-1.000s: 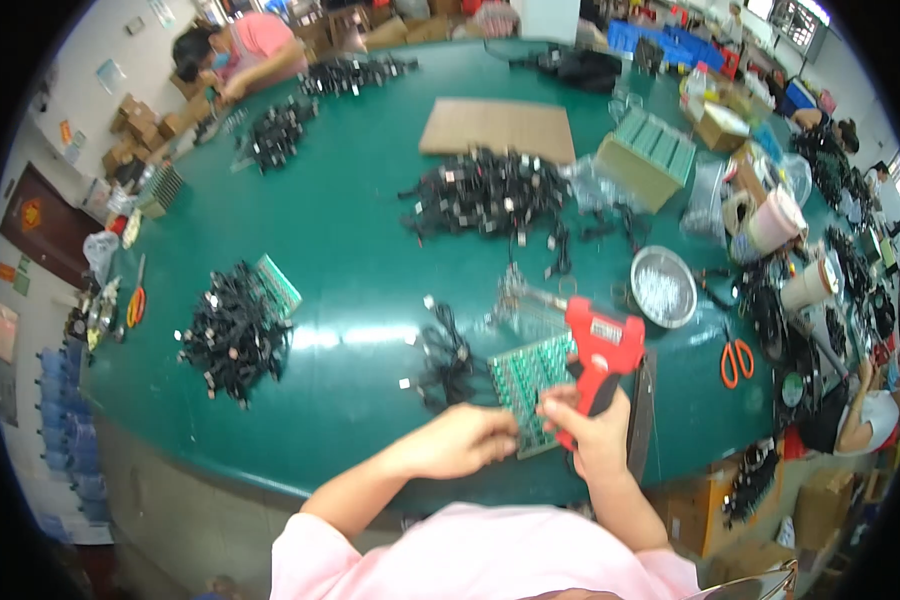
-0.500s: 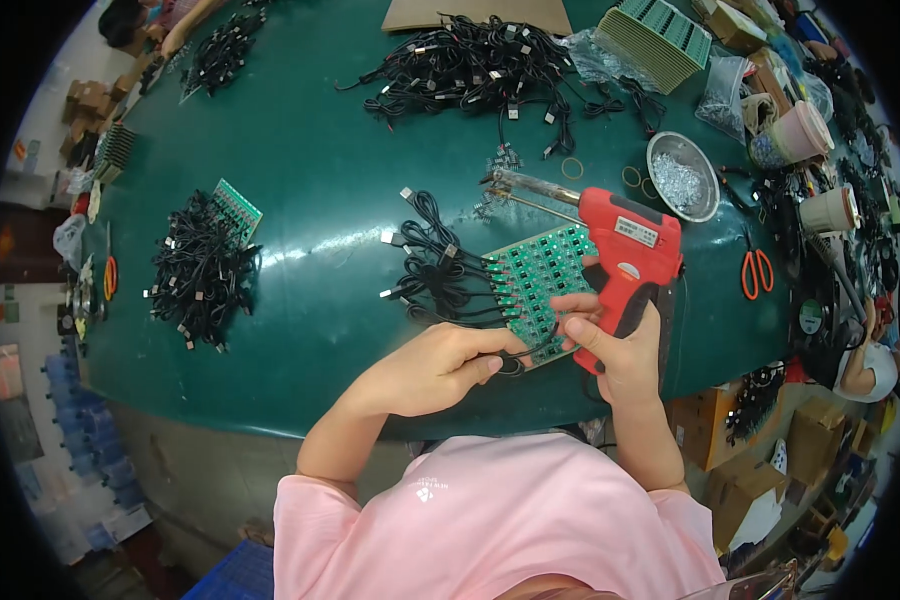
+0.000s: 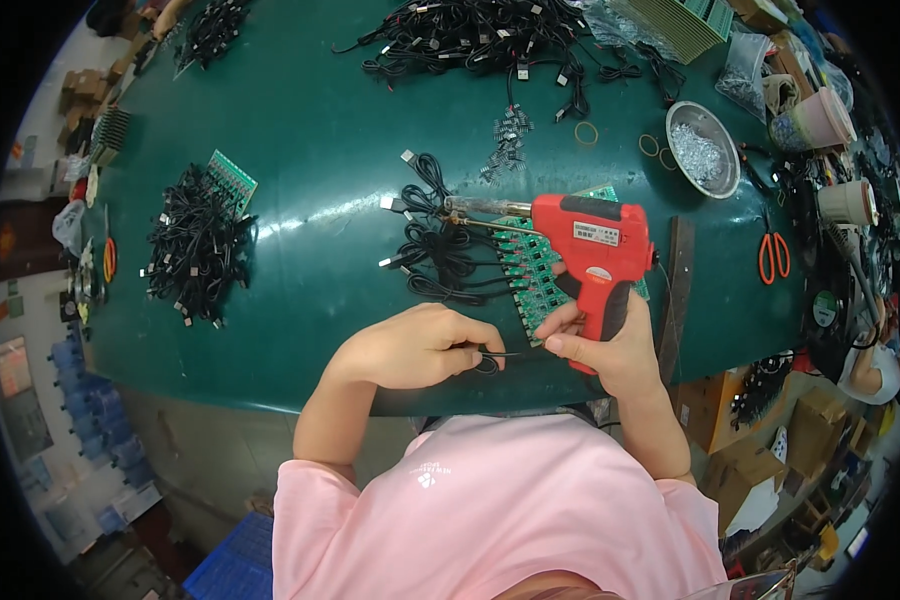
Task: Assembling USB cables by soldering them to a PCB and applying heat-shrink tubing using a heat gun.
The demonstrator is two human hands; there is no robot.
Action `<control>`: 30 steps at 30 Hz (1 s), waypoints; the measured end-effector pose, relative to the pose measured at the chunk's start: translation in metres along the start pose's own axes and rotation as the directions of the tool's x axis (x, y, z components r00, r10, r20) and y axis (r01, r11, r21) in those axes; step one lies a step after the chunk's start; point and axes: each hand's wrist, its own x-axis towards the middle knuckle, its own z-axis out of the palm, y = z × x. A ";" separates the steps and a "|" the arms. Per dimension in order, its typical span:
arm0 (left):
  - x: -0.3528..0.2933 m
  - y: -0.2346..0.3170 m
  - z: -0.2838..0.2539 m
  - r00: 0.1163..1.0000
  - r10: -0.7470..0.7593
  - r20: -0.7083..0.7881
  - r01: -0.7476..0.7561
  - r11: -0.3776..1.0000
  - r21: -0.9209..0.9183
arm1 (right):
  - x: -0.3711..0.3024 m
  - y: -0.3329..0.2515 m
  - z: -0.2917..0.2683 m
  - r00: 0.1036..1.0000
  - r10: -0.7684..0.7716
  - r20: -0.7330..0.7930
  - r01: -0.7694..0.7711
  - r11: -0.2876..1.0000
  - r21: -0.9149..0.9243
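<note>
My right hand [image 3: 610,345] is closed round the grip of a red and black soldering gun [image 3: 598,237], whose metal tip points left above the bench. Partly hidden beneath it lies a green circuit board panel [image 3: 532,283], with several black USB cables [image 3: 440,255] running leftward from its left edge. My left hand [image 3: 420,346], just left of the panel's near corner, pinches a black cable [image 3: 488,362]; its end sticks out to the right between thumb and fingers, apart from the board.
Beyond the panel are small dark parts [image 3: 507,145] and a metal bowl [image 3: 703,150] of shiny bits. A dark bar [image 3: 676,300] lies right of the panel, with orange-handled scissors [image 3: 773,258] farther right. A cable bundle [image 3: 198,250] with a board rests at left; a cable heap [image 3: 470,35] lies far back.
The soldering gun has swung left and a little nearer, over the panel and cables. My left hand has drawn back left from the panel's near edge with its cable.
</note>
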 end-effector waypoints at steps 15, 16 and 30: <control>0.002 0.012 0.030 0.824 0.261 -0.503 -0.181 0.962 0.204 | -0.005 0.003 0.009 1.000 -0.014 0.004 0.014 1.000 -0.019; 0.004 0.015 0.038 0.761 0.262 -0.593 -0.182 0.964 0.192 | -0.006 0.004 0.012 0.999 -0.051 0.002 0.051 0.999 0.018; 0.024 0.005 0.061 0.761 -0.053 -0.647 -0.384 0.766 -0.515 | -0.010 0.010 0.020 0.932 -0.308 -0.192 0.286 0.949 -0.133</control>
